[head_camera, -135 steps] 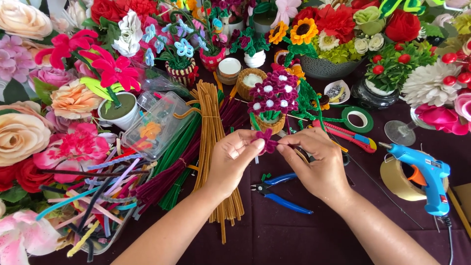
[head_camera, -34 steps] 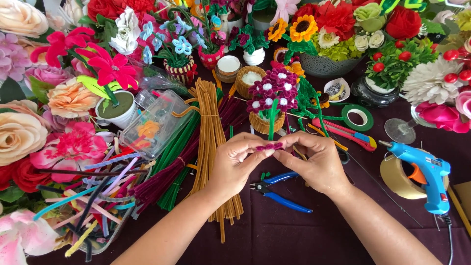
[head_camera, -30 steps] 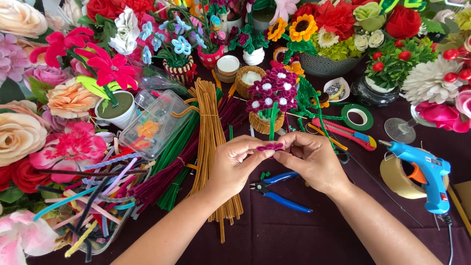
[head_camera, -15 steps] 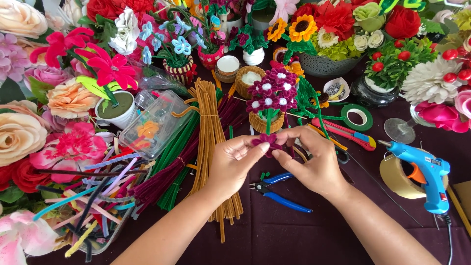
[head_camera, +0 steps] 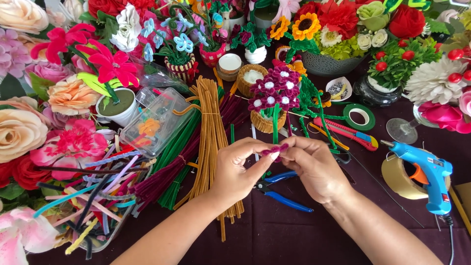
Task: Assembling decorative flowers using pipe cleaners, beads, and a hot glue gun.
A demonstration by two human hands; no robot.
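As both hands pinch it, the pipe-cleaner piece (head_camera: pixel 275 150) looks fuzzy, magenta, short.

surface: table (head_camera: pixel 294 240) under dark maroon cloth | light: bright, even

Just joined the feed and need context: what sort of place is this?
Most likely a craft table for handmade pipe-cleaner flowers: bundled pipe cleaners, a blue glue gun, finished potted flowers. Left hand and right hand pinch a small purple piece.
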